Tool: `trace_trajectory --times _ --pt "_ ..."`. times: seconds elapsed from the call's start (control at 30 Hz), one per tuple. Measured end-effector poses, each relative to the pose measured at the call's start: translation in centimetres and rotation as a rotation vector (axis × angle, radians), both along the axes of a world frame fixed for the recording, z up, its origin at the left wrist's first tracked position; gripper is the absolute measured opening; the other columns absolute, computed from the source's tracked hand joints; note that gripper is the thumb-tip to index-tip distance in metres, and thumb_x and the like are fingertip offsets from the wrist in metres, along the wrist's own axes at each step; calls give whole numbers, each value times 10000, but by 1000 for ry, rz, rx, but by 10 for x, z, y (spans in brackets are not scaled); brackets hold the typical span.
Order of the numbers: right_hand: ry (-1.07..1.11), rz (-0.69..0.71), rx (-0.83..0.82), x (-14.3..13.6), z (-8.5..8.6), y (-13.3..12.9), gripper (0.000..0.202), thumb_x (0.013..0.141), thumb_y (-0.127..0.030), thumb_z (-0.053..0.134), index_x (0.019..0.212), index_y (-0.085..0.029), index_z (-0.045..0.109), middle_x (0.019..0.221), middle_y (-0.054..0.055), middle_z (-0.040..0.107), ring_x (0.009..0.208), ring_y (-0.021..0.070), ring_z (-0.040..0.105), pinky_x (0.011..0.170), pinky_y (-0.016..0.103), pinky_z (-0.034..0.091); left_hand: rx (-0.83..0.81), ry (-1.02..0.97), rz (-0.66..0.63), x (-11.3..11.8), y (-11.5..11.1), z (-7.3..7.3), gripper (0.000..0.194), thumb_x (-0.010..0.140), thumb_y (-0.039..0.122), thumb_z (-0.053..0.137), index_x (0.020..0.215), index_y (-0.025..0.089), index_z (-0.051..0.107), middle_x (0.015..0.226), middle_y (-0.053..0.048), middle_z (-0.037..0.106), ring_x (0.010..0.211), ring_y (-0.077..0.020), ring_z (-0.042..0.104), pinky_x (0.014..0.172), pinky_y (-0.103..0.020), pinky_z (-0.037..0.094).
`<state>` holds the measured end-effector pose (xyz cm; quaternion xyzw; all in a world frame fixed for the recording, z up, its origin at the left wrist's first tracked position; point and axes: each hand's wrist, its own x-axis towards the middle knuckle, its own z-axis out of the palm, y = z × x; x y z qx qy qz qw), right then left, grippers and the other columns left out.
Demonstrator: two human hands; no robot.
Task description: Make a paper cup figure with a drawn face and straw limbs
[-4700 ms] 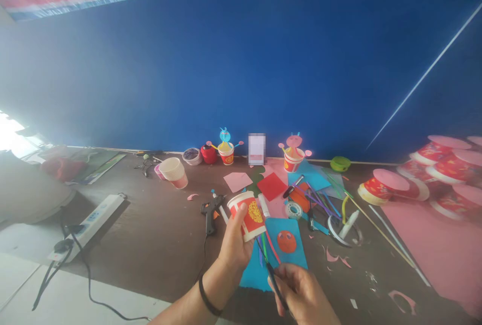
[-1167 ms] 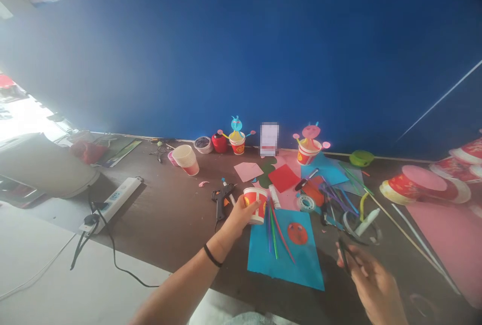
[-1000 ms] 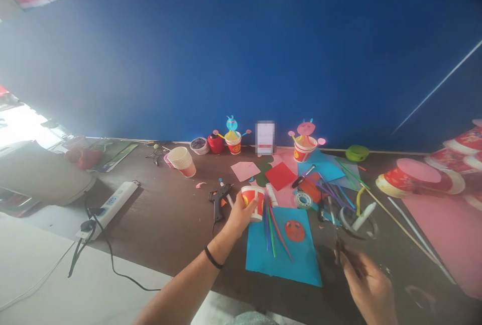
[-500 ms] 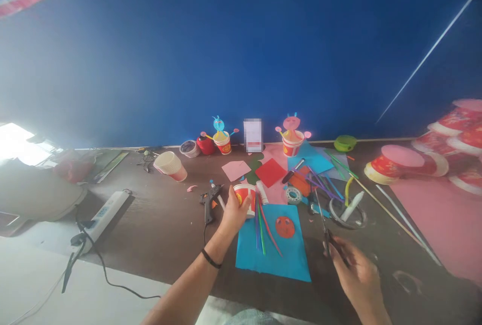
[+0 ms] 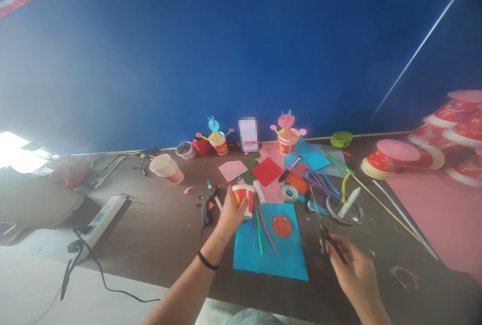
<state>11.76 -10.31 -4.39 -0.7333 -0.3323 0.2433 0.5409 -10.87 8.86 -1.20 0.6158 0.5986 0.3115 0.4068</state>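
A red and white paper cup (image 5: 246, 199) is held in my left hand (image 5: 232, 212), over the top left corner of a blue sheet (image 5: 269, 262). Purple, green and red strips (image 5: 259, 232) lie on that sheet beside the cup. To their right rests a red paper circle (image 5: 282, 226) with small eye-like marks. My right hand (image 5: 352, 264) grips the dark handles of scissors (image 5: 324, 234), whose blades point up and away, right of the blue sheet.
A black glue gun (image 5: 207, 204) lies left of the cup. Two cup figures, one blue-headed (image 5: 218, 143), one pink-headed (image 5: 288, 141), stand by the wall. Stacked cups (image 5: 166, 168) and a power strip (image 5: 107, 217) are left; a tape roll (image 5: 290, 194) and decorated cups (image 5: 391, 156) are right.
The whole view has shifted slightly, so most things appear a little further left. My left hand still holds the cup and my right hand the scissors.
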Motion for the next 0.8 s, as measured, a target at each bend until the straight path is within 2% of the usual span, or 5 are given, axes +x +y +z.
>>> trace_trajectory --times 0.17,0.47,0.6,0.7,0.8 --pt "14 -5 -27 -1 2 0 356 684 -514 647 821 -185 661 770 89 745 712 253 706 606 279 565 -25 -29 1 0 -5 6 796 729 484 653 1363 119 341 1434 -202 349 1357 -312 277 1100 -411 217" --pt "-5 21 -43 0 0 -1 355 708 -512 626 840 -184 652 808 98 743 747 259 703 628 285 563 -5 -12 -23 -3 -12 1 816 747 473 636 1397 128 283 1460 -194 312 1373 -292 239 1100 -411 197" --pt "0 22 -31 -1 5 0 350 703 -512 631 831 -187 659 783 86 745 723 253 706 635 287 569 -1 -132 7 -3 -17 12 774 741 445 652 1379 161 320 1456 -151 338 1380 -276 227 1102 -380 214" --pt "-4 60 -29 -1 4 0 349 722 -492 622 864 -176 667 823 92 747 740 249 708 653 288 572 -83 -341 -5 -2 -24 28 664 756 422 643 1333 204 396 1381 -108 456 1301 -268 382 1036 -348 338" --pt "-25 100 -23 0 1 0 340 734 -463 623 901 -172 675 849 93 745 787 256 706 676 293 571 -326 -610 -64 -4 -29 40 484 762 381 629 1194 187 526 1120 -91 646 989 -248 624 814 -330 497"
